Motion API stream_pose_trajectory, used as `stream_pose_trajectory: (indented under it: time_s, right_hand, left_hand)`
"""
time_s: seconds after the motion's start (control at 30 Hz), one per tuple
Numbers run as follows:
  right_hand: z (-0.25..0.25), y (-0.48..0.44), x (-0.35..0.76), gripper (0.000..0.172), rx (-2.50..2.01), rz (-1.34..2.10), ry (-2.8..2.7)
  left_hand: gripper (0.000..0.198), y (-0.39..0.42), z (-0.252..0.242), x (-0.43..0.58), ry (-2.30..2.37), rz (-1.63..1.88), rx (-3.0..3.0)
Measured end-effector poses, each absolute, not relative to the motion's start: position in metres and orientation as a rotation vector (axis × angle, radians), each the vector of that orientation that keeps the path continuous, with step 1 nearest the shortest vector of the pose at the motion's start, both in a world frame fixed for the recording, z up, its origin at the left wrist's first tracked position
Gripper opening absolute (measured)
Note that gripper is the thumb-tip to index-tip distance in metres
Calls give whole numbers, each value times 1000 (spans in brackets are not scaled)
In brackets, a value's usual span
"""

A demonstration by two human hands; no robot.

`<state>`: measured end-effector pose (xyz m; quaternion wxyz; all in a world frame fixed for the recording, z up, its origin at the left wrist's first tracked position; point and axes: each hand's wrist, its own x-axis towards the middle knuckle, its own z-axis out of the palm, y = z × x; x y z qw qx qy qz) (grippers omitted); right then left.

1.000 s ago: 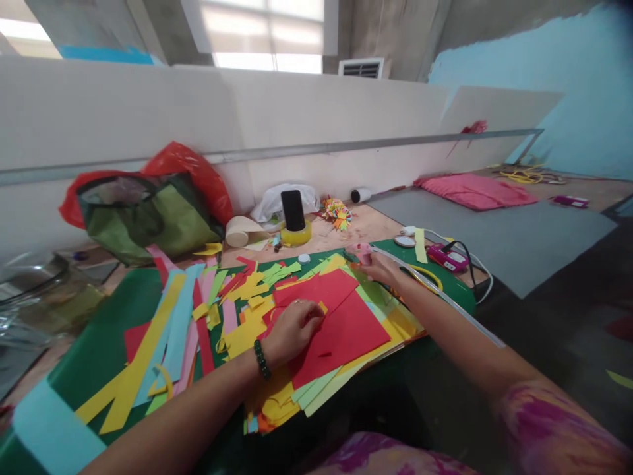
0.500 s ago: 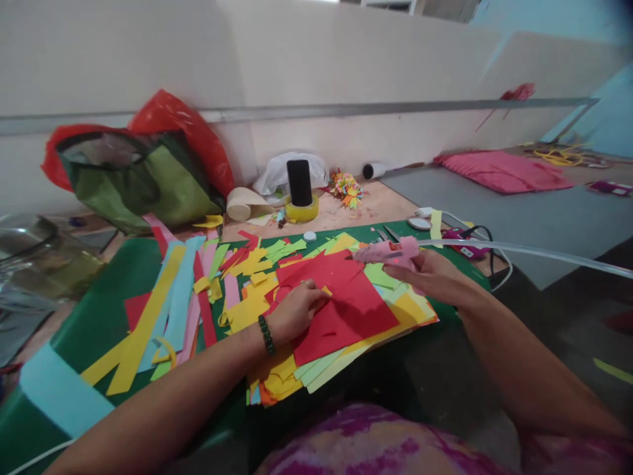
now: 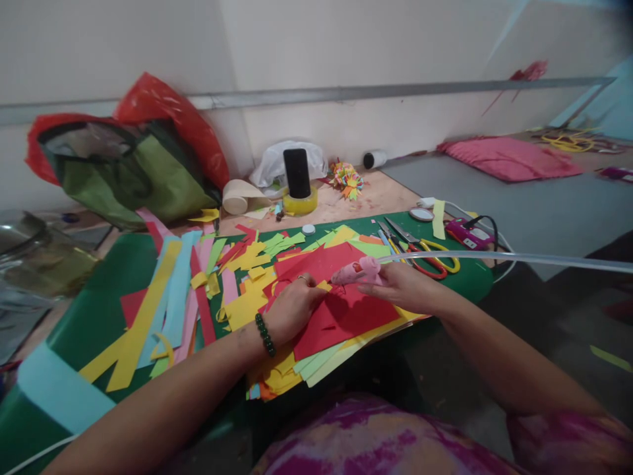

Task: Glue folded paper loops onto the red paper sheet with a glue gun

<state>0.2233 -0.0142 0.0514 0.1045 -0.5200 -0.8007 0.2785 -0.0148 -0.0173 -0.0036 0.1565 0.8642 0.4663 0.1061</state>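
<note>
My right hand is closed around a pink glue gun, with a long clear glue stick running out of its back to the right. The gun's nozzle points left, close to the fingers of my left hand. Those fingers pinch a small yellow paper piece over a red paper sheet. Beneath the red sheet are yellow and pale green sheets. Scissors with red and yellow handles lie just beyond my right hand.
Paper strips and cut scraps cover the left of the green table. Behind stand a phone on a yellow tape roll and a green bag. A purple power socket with cables sits at right.
My right hand has brought the glue gun left and down, so its nozzle is near the yellow piece. The scissors are now uncovered. My left hand has hardly moved.
</note>
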Motion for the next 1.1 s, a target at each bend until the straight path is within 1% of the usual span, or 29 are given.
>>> stream_pose_trajectory:
  time_s: [0.13, 0.33, 0.43, 0.6, 0.8, 1.0, 1.1]
  right_hand:
    - [52, -11, 215, 47, -1705, 687, -2449]
    - [49, -6, 208, 44, -1880, 531, -2451]
    - [49, -8, 211, 45, -1877, 542, -2458]
    - [53, -12, 215, 49, -1849, 595, -2519]
    - [53, -7, 206, 45, -1919, 487, -2511]
    - [56, -14, 213, 48, -1829, 552, -2565]
    - [56, -14, 212, 47, -1848, 523, -2550]
  left_hand:
    - [31, -18, -1, -14, 1359, 233, 2469]
    - [35, -19, 1, -14, 1329, 235, 2438]
    - [38, -19, 2, -14, 1315, 216, 2442]
    - [37, -19, 2, -14, 1312, 204, 2445]
    - [35, -20, 5, -13, 1329, 158, 2461]
    - [35, -20, 7, -12, 1351, 143, 2425]
    - [35, -19, 5, -13, 1339, 179, 2415]
